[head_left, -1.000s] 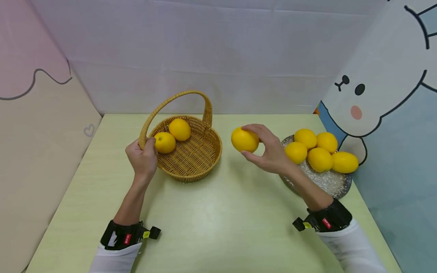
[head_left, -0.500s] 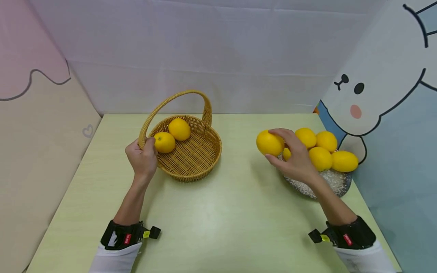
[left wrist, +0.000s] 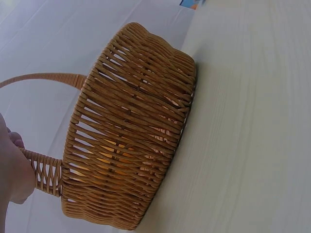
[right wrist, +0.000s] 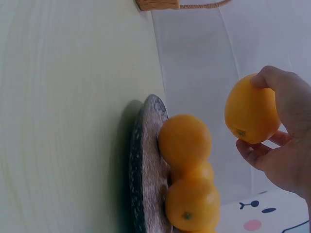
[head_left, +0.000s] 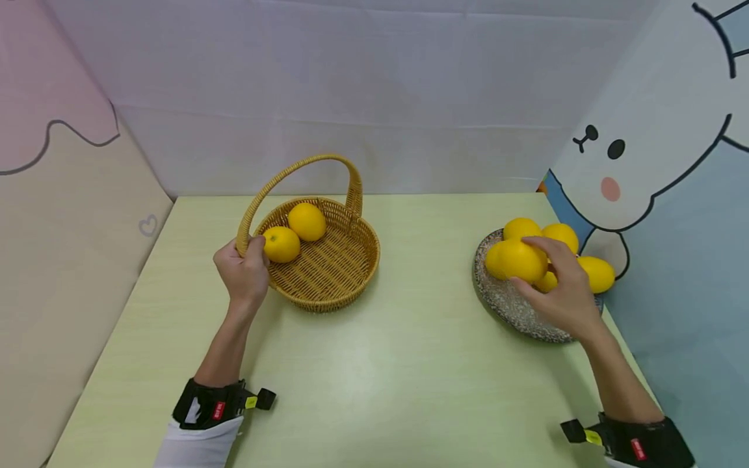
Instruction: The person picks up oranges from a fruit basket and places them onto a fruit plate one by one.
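My left hand point(head_left: 242, 276) grips the base of the handle of a round woven basket point(head_left: 328, 273), its fingers curled round it. Two lemons point(head_left: 307, 221) lie in the basket's left part. On the right, my right hand point(head_left: 562, 292) holds a lemon point(head_left: 526, 262) between thumb and fingers. That lemon point(right wrist: 250, 109) hangs above a grey speckled plate point(head_left: 497, 302), apart from the fruit below, as the right wrist view shows. Several more lemons point(right wrist: 192, 204) rest on the plate. In the head view the hand and its lemon partly cover them.
The pale wooden table point(head_left: 374, 370) stretches between basket and plate. A white backdrop point(head_left: 374, 97) rises along its far edge. Printed panels stand at both sides, and the right panel point(head_left: 673, 292) is close to the plate.
My right hand has moved right with its lemon, from beside the basket to over the plate. The left hand and the basket stay where they were.
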A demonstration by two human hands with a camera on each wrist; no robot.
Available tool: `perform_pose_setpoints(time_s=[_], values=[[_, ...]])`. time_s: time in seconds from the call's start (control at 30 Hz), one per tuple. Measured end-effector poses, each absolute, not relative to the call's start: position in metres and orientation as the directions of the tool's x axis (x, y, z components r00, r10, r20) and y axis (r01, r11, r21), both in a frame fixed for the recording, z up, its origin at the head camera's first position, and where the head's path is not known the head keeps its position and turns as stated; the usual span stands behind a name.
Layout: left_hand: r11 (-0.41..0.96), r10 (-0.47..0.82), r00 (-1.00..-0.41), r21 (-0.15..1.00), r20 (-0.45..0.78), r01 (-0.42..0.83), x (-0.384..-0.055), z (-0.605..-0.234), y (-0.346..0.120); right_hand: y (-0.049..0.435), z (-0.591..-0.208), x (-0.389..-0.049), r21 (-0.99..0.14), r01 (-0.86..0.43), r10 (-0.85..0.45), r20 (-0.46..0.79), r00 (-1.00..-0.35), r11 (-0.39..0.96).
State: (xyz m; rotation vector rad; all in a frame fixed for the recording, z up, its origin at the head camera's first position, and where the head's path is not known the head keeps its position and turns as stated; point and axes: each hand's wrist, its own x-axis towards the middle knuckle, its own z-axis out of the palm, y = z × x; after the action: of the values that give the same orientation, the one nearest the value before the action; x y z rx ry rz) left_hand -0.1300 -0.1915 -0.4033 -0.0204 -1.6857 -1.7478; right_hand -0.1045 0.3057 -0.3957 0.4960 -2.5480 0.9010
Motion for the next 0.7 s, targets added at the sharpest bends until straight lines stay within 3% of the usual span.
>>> perform_pose_setpoints(time_s=[0.3,0.7], values=[[0.087,-0.459,-0.76,0.874,0.461,0.478,-0.131,-0.405,-0.191,0.356,-0.389,-0.098,-0.416,-0.463,-0.188,0.551,-0.813,0.783],[0.079,-0.458,-0.756,0.868,0.469,0.49,-0.131,-0.405,-0.192,0.391,-0.394,-0.077,-0.449,-0.235,-0.097,0.308,-0.946,0.862]])
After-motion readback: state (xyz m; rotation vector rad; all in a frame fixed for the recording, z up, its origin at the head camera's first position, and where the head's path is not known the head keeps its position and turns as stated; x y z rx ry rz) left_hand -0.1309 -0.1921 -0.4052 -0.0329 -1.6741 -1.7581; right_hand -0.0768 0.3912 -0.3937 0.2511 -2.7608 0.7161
